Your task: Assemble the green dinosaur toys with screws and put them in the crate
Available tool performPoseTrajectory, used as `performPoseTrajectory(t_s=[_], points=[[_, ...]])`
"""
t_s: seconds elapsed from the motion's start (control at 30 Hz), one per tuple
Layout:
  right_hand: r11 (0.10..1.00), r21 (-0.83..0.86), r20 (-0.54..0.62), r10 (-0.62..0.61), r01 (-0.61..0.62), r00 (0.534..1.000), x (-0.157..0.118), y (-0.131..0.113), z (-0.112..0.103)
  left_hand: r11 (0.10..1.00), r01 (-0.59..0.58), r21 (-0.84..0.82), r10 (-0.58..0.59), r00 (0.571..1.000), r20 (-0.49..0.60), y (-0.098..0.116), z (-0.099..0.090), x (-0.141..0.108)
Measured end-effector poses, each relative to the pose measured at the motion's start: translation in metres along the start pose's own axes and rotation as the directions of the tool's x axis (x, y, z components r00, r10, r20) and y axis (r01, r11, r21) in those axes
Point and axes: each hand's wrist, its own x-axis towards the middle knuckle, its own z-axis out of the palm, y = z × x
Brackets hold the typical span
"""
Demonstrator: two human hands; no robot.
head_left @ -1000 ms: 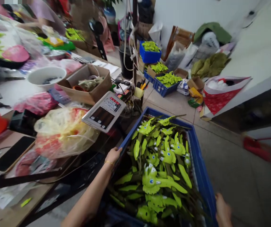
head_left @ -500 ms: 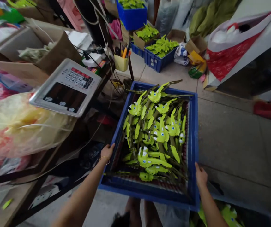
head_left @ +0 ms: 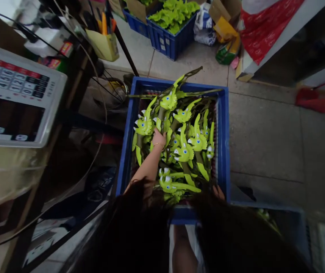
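Observation:
A blue plastic crate (head_left: 179, 84) sits below me, filled with lime-green triceratops toys (head_left: 183, 149) on long dark green stems. My left hand (head_left: 159, 138) reaches into the crate and presses in among the toys, its fingers partly buried. Near the crate's lower right corner, the fingertips of my right hand (head_left: 218, 192) show past dark hair (head_left: 134, 231). That hair hangs across the bottom of the view, hiding most of my right arm and the crate's near rim.
A digital scale (head_left: 17, 93) sits on the table edge to the left. Ahead on the tiled floor stands another blue crate (head_left: 165, 38) of green parts. A second blue crate (head_left: 282, 227) lies at lower right, and a red-and-white bag (head_left: 267, 26) is at upper right.
My left hand has left the crate's left rim and gone in among the toys. My view has tipped down, and hair now hangs across its lower part, covering my right arm.

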Motion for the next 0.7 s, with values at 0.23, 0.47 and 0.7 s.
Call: performPoseTrajectory(t_s=[0.23, 0.47, 0.7], points=[[0.993, -0.048, 0.074, -0.100, 0.103, 0.992, -0.020, 0.001, 0.001, 0.995, 0.063, 0.080, -0.064, 0.998, 0.021, -0.092, 0.000, -0.104], [0.977, -0.119, 0.206, -0.148, 0.175, 0.967, -0.004, -0.002, -0.017, 0.983, 0.063, 0.171, -0.077, 0.994, 0.073, -0.161, 0.006, -0.209], [0.975, -0.167, 0.245, -0.100, 0.144, 0.964, 0.009, 0.001, -0.021, 0.969, 0.123, 0.212, -0.086, 0.981, -0.175, -0.184, -0.009, -0.167]])
